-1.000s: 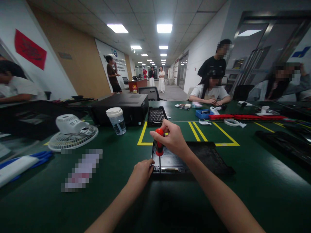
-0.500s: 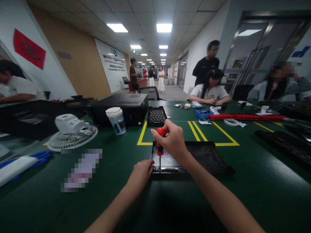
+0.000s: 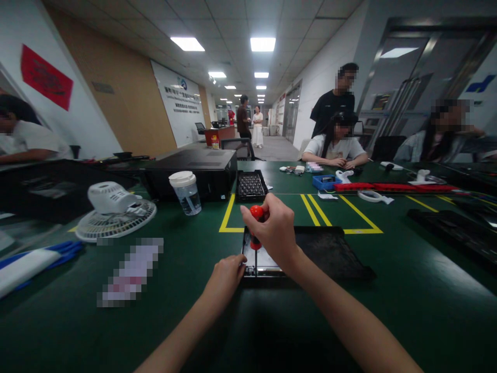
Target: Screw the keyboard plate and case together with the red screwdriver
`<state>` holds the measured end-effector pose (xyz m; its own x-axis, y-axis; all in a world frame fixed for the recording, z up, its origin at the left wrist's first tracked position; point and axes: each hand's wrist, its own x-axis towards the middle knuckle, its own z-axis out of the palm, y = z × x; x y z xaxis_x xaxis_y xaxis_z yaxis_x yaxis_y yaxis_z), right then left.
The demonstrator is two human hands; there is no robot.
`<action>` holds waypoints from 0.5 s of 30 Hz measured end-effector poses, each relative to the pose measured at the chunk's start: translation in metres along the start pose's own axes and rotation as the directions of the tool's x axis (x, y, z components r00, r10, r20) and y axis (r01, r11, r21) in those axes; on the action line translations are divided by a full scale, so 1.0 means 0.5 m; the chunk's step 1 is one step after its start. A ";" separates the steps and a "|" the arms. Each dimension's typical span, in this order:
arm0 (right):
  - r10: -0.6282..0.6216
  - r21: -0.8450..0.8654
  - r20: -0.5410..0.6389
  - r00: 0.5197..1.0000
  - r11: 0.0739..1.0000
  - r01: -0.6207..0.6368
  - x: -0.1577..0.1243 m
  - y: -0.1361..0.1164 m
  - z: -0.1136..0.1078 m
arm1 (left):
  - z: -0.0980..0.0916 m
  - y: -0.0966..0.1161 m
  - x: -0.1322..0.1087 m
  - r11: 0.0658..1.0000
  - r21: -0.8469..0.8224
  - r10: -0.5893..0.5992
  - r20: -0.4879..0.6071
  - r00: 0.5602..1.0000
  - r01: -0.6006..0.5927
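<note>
My right hand [image 3: 276, 228] is closed round the handle of a red and black screwdriver [image 3: 256, 211]. The screwdriver stands upright, its shaft pointing down at the near left edge of a shallow black panel [image 3: 330, 254] that lies flat on the table. Whether the tip sits in a screw is too small to make out. My left hand [image 3: 227, 272] grips the panel's near left corner, fingers curled against it, just left of the shaft.
A black case [image 3: 190, 168], lidded water cup [image 3: 185, 192] and white fan [image 3: 116, 212] stand at the left. Behind the panel are a black compartment tray [image 3: 251, 185] and yellow tape lines [image 3: 310, 210]. A blue box [image 3: 325, 181] stands farther right; co-workers sit opposite.
My right hand has turned slightly on the screwdriver handle; the panel and my left hand stay in place. In the background, a standing person has walked to the right.
</note>
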<state>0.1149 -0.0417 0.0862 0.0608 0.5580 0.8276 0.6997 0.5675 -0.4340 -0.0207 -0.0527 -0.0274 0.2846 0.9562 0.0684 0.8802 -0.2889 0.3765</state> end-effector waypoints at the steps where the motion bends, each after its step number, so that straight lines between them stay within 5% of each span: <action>1: -0.005 -0.008 -0.003 1.000 1.000 0.005 0.000 -0.001 0.001 | 0.000 0.000 0.000 1.000 -0.001 0.000 -0.002 1.000 0.000; 15: -0.015 0.016 -0.005 1.000 1.000 0.015 -0.008 -0.003 0.010 | -0.004 -0.001 -0.003 1.000 -0.010 -0.002 0.014 1.000 0.003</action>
<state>0.1102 -0.0420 0.0818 0.0535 0.5463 0.8359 0.6889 0.5858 -0.4269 -0.0225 -0.0536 -0.0258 0.2878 0.9561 0.0543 0.8771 -0.2860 0.3858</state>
